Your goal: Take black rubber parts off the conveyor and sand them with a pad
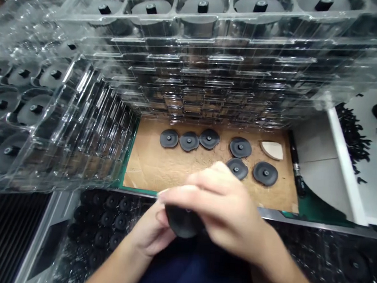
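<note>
Both hands meet low in the middle of the view around one dark round rubber disc (pixel 182 221). My left hand (pixel 148 235) pinches it from below and the left. My right hand (pixel 221 211) curls over it from above, fingers pressed together; the hands are blurred. Beyond them, several similar dark discs (pixel 208 139) with small centre hubs lie on a brown cardboard sheet (pixel 159 165). A pale wedge-shaped piece (pixel 272 149) lies at the sheet's far right.
Tall stacks of clear plastic trays (pixel 215 73) holding discs rise behind the cardboard, and more lean at the left (pixel 28 108). A tray of dark parts (pixel 107 222) sits below left. A white bin (pixel 371 150) with black pieces stands right. A black pen-like tool (pixel 297 170) lies beside the cardboard.
</note>
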### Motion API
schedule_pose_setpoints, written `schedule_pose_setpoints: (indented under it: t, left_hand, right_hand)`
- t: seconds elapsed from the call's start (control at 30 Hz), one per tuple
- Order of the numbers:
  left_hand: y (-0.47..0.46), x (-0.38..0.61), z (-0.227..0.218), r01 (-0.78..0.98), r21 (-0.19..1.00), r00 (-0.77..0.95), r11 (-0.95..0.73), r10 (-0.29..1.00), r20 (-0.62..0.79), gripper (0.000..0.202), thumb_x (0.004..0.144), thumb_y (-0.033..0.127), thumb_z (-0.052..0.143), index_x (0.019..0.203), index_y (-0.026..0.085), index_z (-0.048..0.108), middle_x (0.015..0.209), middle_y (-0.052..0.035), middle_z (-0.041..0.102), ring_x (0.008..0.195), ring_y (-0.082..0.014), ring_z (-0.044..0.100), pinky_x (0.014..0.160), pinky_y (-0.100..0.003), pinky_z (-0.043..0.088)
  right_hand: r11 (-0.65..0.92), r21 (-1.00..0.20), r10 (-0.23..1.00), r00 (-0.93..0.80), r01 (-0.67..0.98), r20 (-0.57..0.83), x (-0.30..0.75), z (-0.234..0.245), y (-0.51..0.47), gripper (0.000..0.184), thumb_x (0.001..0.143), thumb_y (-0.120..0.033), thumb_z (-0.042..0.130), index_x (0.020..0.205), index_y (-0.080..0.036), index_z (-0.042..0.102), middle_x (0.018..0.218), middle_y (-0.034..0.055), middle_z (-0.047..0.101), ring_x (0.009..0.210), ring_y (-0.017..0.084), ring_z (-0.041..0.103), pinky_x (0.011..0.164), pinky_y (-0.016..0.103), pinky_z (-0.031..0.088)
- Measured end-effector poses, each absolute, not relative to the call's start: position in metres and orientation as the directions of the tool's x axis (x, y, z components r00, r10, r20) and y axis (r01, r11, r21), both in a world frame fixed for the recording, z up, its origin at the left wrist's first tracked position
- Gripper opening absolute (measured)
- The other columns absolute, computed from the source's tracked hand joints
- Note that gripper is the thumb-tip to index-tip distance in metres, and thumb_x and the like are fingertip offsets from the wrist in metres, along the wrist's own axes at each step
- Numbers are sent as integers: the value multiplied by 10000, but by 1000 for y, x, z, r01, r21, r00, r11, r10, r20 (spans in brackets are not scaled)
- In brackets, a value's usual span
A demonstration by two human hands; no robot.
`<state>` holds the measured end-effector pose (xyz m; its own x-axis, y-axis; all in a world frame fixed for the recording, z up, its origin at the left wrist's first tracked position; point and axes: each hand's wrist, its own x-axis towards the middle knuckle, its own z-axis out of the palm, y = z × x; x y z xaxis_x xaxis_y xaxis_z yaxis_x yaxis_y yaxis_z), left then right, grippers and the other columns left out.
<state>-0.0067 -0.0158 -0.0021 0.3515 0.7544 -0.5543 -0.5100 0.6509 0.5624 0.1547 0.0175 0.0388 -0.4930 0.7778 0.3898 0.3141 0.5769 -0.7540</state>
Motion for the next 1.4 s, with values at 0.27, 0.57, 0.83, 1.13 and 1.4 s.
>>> schedule_pose_setpoints:
  t: [0.27,0.57,0.83,1.13,1.4]
  left_hand:
    - [-24,-39,-10,-659,372,425,654,732,-533,671,546,449,818,1160,266,619,1239,-82,641,1024,-248,661,833,-277,531]
    - [-25,-22,-3,-682,412,394,605,778,-489,526,568,389,825,1056,246,691,1059,-12,728,975,-211,677,871,-253,519]
    - [-28,-21,-7,-632,485,299,605,767,-568,454,585,270,837,1016,246,696,1022,-11,727,1001,-203,659,875,-260,521]
    - [-19,-21,-2,-642,416,427,644,751,-503,515,575,203,846,1066,220,690,1063,-29,727,997,-155,662,888,-201,511]
    - [-19,-21,13,-713,205,557,670,719,-414,403,609,328,817,998,298,716,1066,30,742,937,-212,706,783,-259,585]
  right_hand:
    - [138,-839,961,-276,527,-16,173,-54,-10,212,903,-206,504,941,-218,712,832,35,724,743,165,646,680,295,477]
    - [193,-857,970,38,477,240,138,16,-11,188,895,-183,523,1026,-179,657,977,47,712,865,175,648,705,274,490]
    - [374,-801,894,-411,467,178,114,41,-11,199,891,-116,489,970,-144,669,796,30,694,681,151,595,666,299,431]
    - [347,-851,875,-463,393,143,144,51,-11,173,890,-101,505,963,-158,651,788,-7,677,652,107,565,646,248,399]
    - [118,-913,989,40,391,145,145,-18,5,231,943,-245,455,1082,-248,640,974,24,665,836,149,598,705,264,478]
